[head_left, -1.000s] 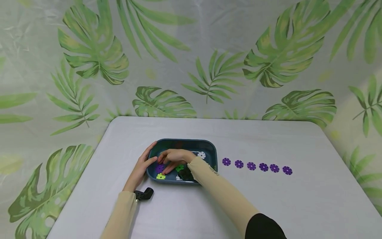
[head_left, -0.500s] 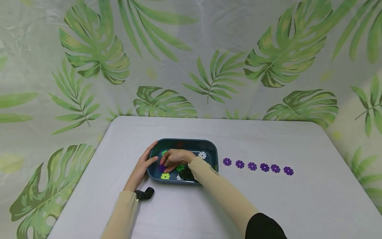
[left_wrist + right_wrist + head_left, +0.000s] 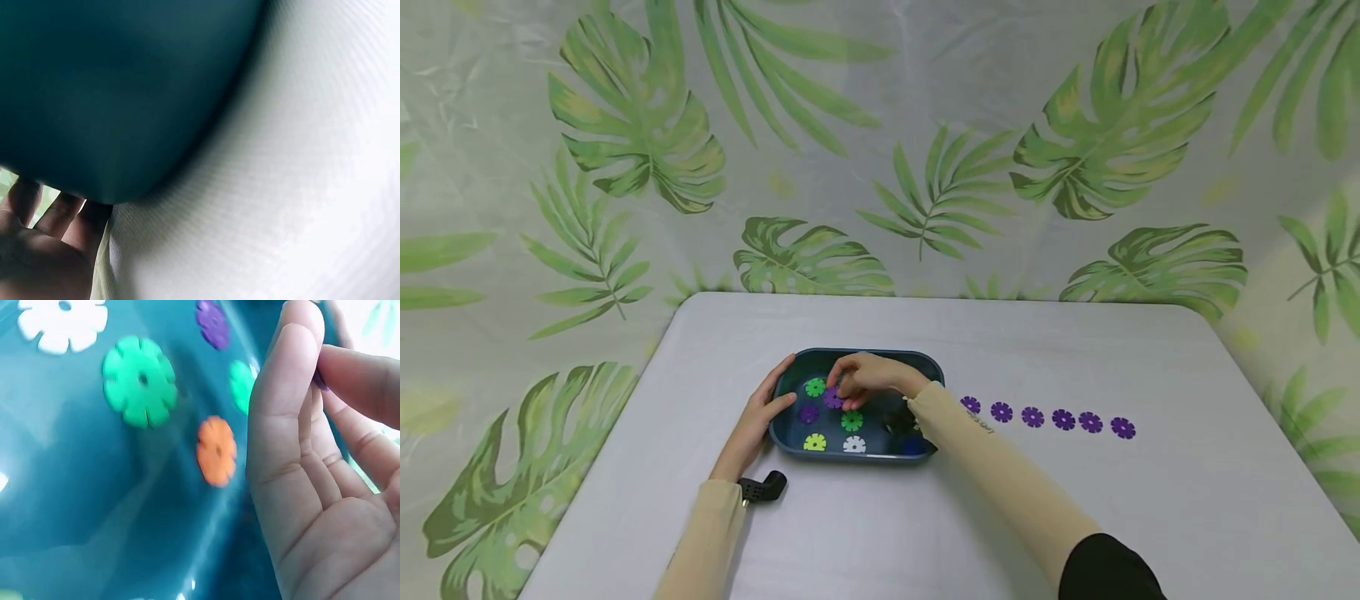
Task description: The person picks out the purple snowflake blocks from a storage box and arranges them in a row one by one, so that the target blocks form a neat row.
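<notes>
My left hand holds the left end of the dark blue tray, thumb over the rim and fingers along the outer wall. In the left wrist view several fingers lie against that wall. Over the tray, my right hand pinches a purple flower-shaped plastic disc between thumb and fingers; only its edge shows in the right wrist view. Below lie another purple disc, green discs, a yellow-green disc and a white disc. An orange disc appears in the right wrist view.
Several purple discs form a row on the white tabletop, right of the tray. My right forearm crosses the tray's right end and hides part of it. A leaf-print cloth hangs behind the table.
My right hand has picked up a purple disc at the tray's left and moved right and upward with it. The yellow-green disc has shifted slightly right. My left hand stays in place.
</notes>
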`<state>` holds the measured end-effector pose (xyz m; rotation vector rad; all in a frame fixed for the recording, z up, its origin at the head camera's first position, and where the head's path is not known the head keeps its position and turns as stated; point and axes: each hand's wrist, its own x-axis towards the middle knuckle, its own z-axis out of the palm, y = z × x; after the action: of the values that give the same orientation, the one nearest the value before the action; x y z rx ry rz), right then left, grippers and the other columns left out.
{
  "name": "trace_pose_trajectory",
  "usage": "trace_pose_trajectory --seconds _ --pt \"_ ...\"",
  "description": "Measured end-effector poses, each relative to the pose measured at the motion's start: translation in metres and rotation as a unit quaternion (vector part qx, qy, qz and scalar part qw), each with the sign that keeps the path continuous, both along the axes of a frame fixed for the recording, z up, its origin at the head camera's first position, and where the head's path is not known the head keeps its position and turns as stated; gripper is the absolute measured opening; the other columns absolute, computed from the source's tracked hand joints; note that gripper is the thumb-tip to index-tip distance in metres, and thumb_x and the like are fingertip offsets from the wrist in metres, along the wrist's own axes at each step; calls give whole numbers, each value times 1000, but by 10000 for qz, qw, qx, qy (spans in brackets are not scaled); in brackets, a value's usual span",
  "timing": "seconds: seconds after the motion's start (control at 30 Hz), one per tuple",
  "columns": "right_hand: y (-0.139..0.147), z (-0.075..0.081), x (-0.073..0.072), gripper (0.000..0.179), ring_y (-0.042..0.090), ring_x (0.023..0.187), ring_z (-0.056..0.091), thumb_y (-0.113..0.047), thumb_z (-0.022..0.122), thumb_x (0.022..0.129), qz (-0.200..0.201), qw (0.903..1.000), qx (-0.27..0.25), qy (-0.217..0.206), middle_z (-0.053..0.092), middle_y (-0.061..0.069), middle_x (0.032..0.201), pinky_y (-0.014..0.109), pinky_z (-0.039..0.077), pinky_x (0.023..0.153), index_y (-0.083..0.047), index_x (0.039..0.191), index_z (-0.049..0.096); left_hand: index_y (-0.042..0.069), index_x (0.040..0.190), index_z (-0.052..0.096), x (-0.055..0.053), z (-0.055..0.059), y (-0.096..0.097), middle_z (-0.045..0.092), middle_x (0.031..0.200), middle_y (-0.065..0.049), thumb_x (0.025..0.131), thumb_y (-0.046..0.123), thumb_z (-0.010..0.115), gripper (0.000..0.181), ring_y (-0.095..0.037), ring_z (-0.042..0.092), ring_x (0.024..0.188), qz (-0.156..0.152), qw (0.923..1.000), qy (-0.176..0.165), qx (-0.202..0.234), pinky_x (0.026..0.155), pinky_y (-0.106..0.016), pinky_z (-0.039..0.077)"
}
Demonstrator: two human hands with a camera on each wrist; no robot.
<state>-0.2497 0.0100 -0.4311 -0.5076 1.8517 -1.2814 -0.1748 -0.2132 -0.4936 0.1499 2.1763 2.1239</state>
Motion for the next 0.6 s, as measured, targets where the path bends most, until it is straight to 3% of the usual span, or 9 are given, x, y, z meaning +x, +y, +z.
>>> trace_pose_trajectory --seconds 0.2,0.37,0.6 --pt "48 18 -4 23 16 66 63 1 52 94 -118 9994 -298 159 62 10 82 40 55 74 8 115 56 13 152 28 6 16 3 18 157 -7 97 2 50 60 -23 9 144 -85 9999 -38 40 113 -48 6" --pt "100 24 -6 26 21 73 63 -4 53 95 -388 9978 -380 368 60 10 85 36 54 72 6 119 55 11 152 26 10 26 5 18 157 -7 97 3 51 61 -23 9 144 -115 9999 -93 11 114 -47 7" --pt "187 20 -2 26 20 75 62 -8 54 97 -1009 9924 -493 505 60 11 87 34 55 74 7 118 52 21 151 32 1 -1 0 21 156 0 97 6 52 59 -19 10 144 17 10000 -12 -67 114 -47 6"
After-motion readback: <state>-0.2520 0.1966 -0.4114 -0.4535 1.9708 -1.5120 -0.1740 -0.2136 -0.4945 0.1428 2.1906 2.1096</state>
